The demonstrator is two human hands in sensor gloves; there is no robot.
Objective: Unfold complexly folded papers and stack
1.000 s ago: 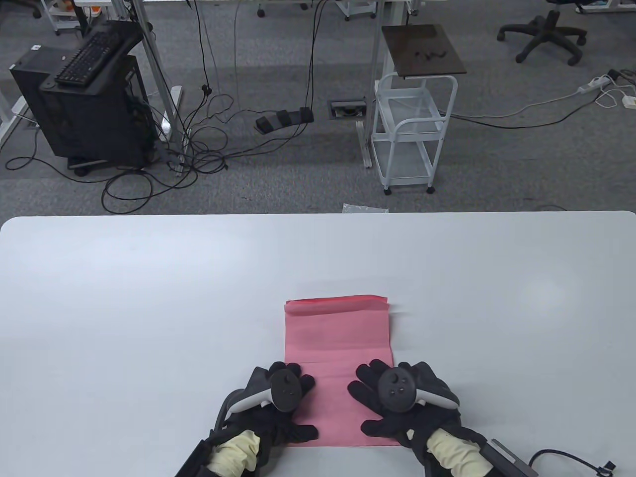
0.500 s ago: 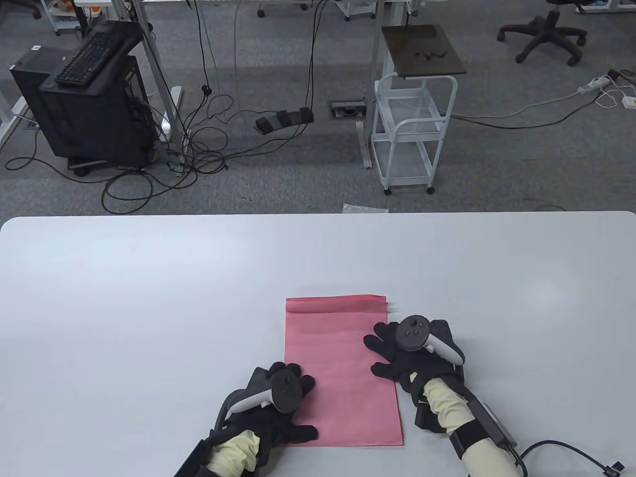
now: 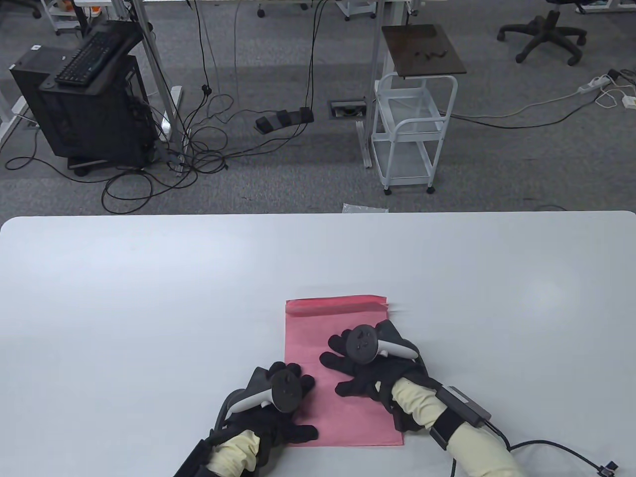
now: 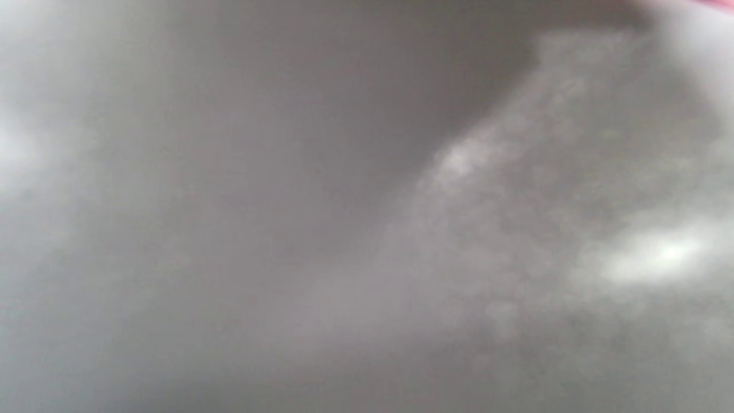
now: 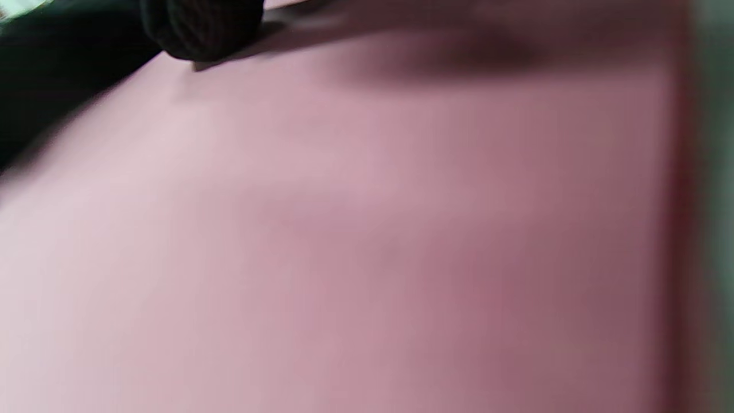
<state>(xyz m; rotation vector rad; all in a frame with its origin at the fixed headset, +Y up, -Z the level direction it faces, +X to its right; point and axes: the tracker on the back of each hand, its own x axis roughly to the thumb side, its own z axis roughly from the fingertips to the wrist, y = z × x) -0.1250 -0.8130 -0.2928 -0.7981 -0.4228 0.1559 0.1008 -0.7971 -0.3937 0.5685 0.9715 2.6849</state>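
Item: left hand (image 3: pixel 278 397), gloved, lay flat with fingers spread on the near-left corner of the pink rectangular paper sheet (image 3: pixel 318 328), apparently pinning it; gripped nothing. Right hand (image 3: pixel 365 365), open-palmed, pressed flat mid-sheet, likely smoothing creases. Sheet lay flat on the white tabletop (image 3: pixel 149 298), near-centre, long axis running near-to-far, folded flap (image 3: pixel 336 303) along its far edge.
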